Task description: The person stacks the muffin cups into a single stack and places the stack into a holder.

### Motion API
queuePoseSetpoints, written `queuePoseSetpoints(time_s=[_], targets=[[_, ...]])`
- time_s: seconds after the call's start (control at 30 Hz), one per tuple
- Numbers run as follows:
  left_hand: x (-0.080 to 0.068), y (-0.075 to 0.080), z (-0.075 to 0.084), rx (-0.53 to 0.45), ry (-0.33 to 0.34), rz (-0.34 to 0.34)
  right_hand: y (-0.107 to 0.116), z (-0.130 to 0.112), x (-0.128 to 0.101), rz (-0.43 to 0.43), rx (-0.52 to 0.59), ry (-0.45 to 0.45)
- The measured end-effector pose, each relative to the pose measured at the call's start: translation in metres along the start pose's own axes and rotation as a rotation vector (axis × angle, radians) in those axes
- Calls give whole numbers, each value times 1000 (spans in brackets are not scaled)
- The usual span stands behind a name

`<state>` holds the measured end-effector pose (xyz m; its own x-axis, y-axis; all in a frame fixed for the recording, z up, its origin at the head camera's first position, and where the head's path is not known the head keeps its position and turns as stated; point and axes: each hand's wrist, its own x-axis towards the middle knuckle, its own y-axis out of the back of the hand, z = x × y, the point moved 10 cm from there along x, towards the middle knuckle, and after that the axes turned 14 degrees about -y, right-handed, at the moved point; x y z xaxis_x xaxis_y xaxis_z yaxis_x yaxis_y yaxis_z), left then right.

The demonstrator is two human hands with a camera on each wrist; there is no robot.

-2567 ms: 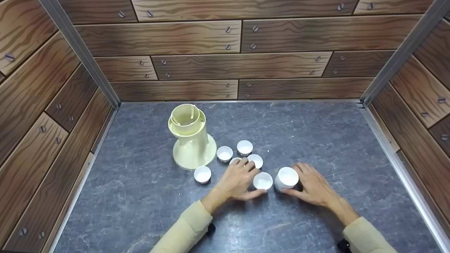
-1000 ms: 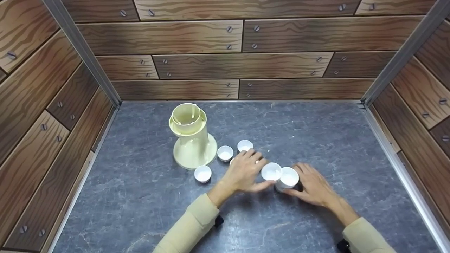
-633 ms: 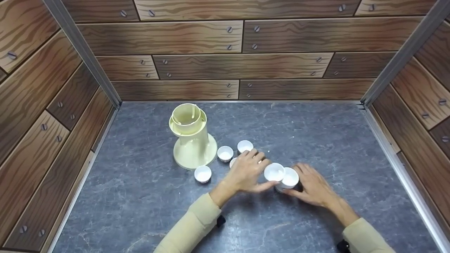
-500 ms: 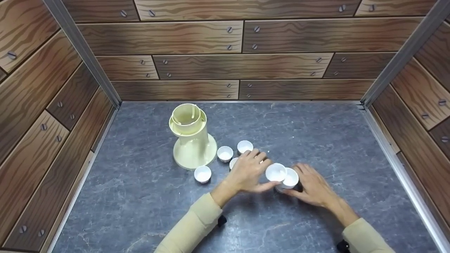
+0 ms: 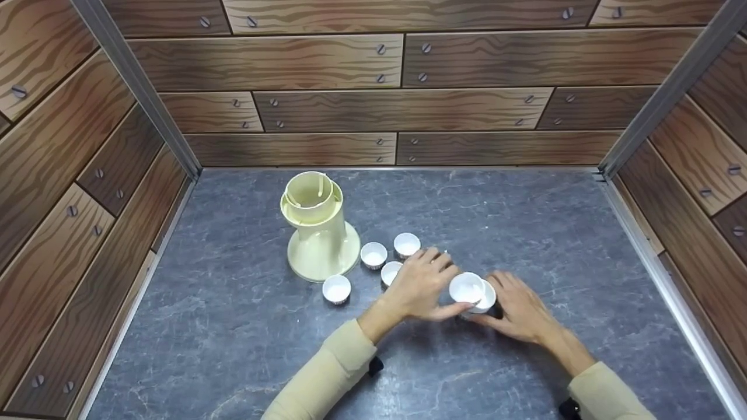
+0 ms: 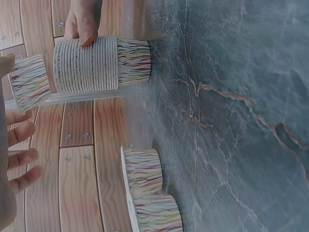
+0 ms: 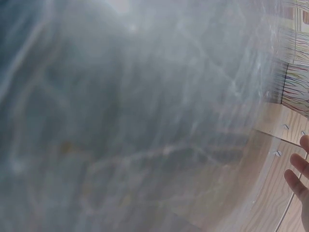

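On my head view, my left hand (image 5: 421,286) pinches a single small paper cup (image 5: 466,287) between thumb and fingers, and I am holding it just over the open top of the stack of cups (image 5: 482,298), overlapping its rim. The left wrist view shows the same cup (image 6: 30,82) lifted off the table, its striped side showing, close beside the mouth of the stack (image 6: 101,64) — apart from it or touching, I cannot tell. My other fingers (image 6: 20,159) on that hand are spread loosely below the cup.

My right hand (image 5: 522,309) steadies the stack on the grey stone-patterned table (image 5: 525,233), fingers curled round its side; in the left wrist view, one of its fingers (image 6: 83,21) presses on the stack's ribbed rims. The right wrist view is mostly blur — only a few fingertips (image 7: 301,164) show at its edge.

To my left of the hands stand four loose cups: one (image 5: 406,244) farthest back, one (image 5: 373,254) beside it, one (image 5: 390,272) just at my left knuckles, and one (image 5: 337,288) near the foot of the cream plastic dispenser (image 5: 318,233), which stands upright towards the back left. Wood-plank panels (image 5: 402,87) wall the table in.
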<state>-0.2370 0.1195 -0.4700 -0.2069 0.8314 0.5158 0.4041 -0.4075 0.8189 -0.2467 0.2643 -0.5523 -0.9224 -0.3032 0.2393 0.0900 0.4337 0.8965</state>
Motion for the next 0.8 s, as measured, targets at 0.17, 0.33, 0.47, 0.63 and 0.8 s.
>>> queuePoseSetpoints(time_s=[0.17,0.33,0.47,0.63,0.8], targets=[[3,-3,4,19,-4,-8,1,0,0,8,-8,16],[7,-7,5,15,0,-20,2,-1,1,15,-22,22],[10,-8,5,8,2,-6,2,-1,0,18,-21,23],[13,-10,8,-8,-4,19,2,0,-2,22,-7,34],[18,-13,11,-18,-6,8,4,1,-4,33,33,33]])
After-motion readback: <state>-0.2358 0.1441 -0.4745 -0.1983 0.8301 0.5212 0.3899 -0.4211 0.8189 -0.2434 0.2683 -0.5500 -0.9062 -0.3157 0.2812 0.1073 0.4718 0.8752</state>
